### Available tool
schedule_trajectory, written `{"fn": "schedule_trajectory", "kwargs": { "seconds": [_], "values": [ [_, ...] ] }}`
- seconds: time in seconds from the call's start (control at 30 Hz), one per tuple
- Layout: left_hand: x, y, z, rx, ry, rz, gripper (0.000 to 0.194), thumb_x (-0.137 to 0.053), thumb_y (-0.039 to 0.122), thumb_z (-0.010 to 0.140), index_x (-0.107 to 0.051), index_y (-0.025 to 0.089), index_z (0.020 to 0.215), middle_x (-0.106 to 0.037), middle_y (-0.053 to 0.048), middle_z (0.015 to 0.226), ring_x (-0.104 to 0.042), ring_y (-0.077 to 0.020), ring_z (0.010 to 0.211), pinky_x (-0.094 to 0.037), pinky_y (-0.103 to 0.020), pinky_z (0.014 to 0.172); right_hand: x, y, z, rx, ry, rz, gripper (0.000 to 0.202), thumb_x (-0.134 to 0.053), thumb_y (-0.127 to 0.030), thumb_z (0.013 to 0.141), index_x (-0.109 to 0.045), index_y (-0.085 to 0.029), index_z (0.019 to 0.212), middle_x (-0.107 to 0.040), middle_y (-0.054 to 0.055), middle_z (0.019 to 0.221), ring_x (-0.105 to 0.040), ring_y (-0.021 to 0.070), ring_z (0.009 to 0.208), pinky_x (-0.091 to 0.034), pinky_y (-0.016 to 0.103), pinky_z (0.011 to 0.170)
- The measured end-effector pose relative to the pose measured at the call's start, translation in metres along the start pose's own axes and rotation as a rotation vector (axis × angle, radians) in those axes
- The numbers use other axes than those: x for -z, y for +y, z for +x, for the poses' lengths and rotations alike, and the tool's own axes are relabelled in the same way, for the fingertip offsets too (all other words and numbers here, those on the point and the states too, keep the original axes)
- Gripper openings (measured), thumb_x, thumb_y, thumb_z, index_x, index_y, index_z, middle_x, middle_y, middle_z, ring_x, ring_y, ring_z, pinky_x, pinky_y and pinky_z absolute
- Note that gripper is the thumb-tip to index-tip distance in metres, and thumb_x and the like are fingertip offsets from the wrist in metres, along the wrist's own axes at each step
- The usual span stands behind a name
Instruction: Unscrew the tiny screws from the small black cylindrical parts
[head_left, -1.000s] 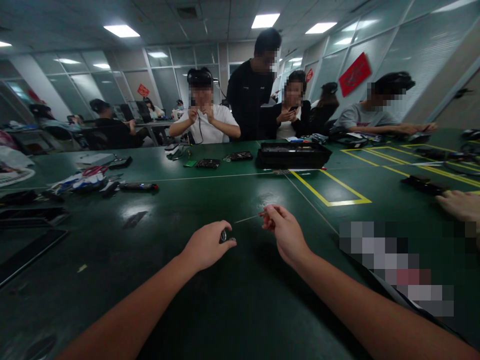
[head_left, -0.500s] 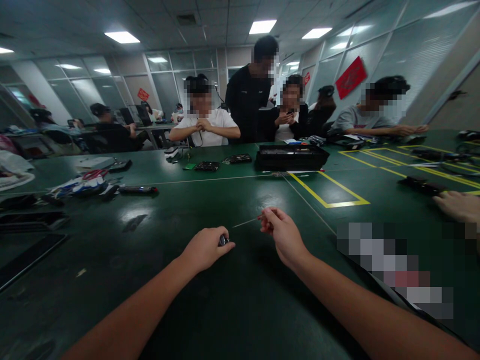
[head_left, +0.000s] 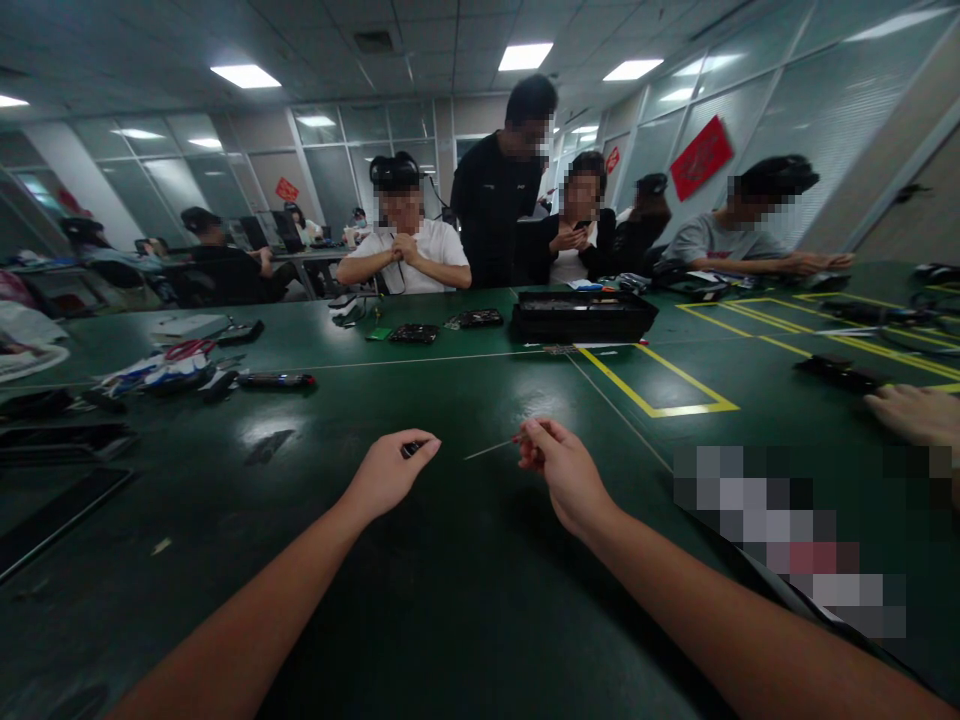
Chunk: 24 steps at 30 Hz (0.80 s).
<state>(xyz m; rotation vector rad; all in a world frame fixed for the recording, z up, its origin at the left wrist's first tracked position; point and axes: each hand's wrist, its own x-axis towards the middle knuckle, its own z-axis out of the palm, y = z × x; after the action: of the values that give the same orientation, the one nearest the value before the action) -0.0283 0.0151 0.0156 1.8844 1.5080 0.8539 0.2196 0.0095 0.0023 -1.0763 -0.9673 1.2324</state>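
My left hand [head_left: 386, 475] is closed around a small dark, shiny object [head_left: 410, 450], mostly hidden by the fingers. Above the green table [head_left: 450, 620], my right hand [head_left: 566, 475] pinches a thin metal rod [head_left: 490, 450] by its reddish end. The rod's bare tip points left toward my left hand, with a gap between them.
A black open bin [head_left: 585, 318] stands at the far side, with circuit boards [head_left: 414, 333] to its left. A dark pen-shaped tool [head_left: 276, 380] and cluttered items lie left. Yellow tape [head_left: 690, 408] marks the right. Another person's hand [head_left: 911, 410] rests at the right edge.
My left hand has moved left and slightly away from me with the small dark object, widening the gap to the rod. My right hand has barely moved.
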Motion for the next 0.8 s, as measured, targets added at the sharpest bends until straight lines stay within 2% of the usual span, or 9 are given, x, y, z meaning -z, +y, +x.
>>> {"fn": "schedule_trajectory", "kwargs": {
  "seconds": [0.13, 0.27, 0.43, 0.57, 0.7, 0.8],
  "values": [
    [0.004, -0.002, 0.003, 0.102, 0.063, -0.181, 0.044, -0.058, 0.058, 0.087, -0.077, 0.018, 0.093, -0.068, -0.006, 0.081, -0.057, -0.0179, 0.069, -0.043, -0.03, 0.065, 0.002, 0.003, 0.001, -0.01, -0.014, -0.01, 0.026, -0.07, -0.047, 0.083, -0.067, -0.02, 0.084, -0.061, 0.0, 0.073, -0.054, 0.0151, 0.065, -0.044, 0.031, 0.063],
    [0.007, -0.002, 0.005, 0.195, 0.139, -0.423, 0.04, -0.064, 0.054, 0.082, -0.07, 0.015, 0.083, -0.059, -0.002, 0.073, -0.051, -0.0125, 0.061, -0.035, -0.023, 0.055, 0.002, 0.005, 0.002, -0.011, -0.02, -0.01, 0.027, -0.069, -0.048, 0.084, -0.067, -0.021, 0.085, -0.061, 0.0, 0.073, -0.054, 0.0154, 0.065, -0.045, 0.031, 0.063],
    [0.017, -0.011, 0.011, 0.231, 0.289, -0.605, 0.032, -0.065, 0.046, 0.076, -0.065, 0.014, 0.079, -0.056, -0.001, 0.072, -0.049, -0.0115, 0.061, -0.034, -0.022, 0.053, 0.0, 0.003, 0.003, -0.018, 0.001, -0.003, 0.032, -0.073, -0.052, 0.077, -0.067, -0.02, 0.081, -0.06, 0.0, 0.071, -0.053, 0.0151, 0.063, -0.043, 0.031, 0.062],
    [0.032, -0.017, 0.014, 0.239, 0.381, -0.729, 0.029, -0.066, 0.04, 0.071, -0.064, 0.014, 0.085, -0.057, -0.001, 0.074, -0.05, -0.0123, 0.062, -0.035, -0.022, 0.052, -0.001, 0.003, 0.004, -0.022, 0.001, 0.015, 0.035, -0.076, -0.054, 0.073, -0.068, -0.021, 0.08, -0.06, 0.0, 0.069, -0.052, 0.015, 0.062, -0.043, 0.031, 0.061],
    [0.047, -0.015, 0.011, 0.235, 0.419, -0.821, 0.03, -0.057, 0.036, 0.075, -0.065, 0.013, 0.092, -0.059, -0.003, 0.073, -0.05, -0.0143, 0.064, -0.038, -0.024, 0.056, 0.0, 0.003, 0.004, -0.039, -0.012, 0.01, 0.036, -0.076, -0.055, 0.073, -0.069, -0.021, 0.079, -0.06, 0.0, 0.069, -0.052, 0.0153, 0.062, -0.043, 0.031, 0.061],
    [0.053, -0.012, 0.007, 0.162, 0.42, -0.801, 0.029, -0.051, 0.034, 0.079, -0.066, 0.012, 0.091, -0.059, -0.004, 0.07, -0.052, -0.0164, 0.068, -0.041, -0.025, 0.062, 0.0, 0.003, 0.003, -0.052, -0.015, 0.013, 0.035, -0.077, -0.054, 0.074, -0.069, -0.021, 0.08, -0.061, 0.0, 0.069, -0.053, 0.0151, 0.063, -0.044, 0.031, 0.061]
  ]
}}
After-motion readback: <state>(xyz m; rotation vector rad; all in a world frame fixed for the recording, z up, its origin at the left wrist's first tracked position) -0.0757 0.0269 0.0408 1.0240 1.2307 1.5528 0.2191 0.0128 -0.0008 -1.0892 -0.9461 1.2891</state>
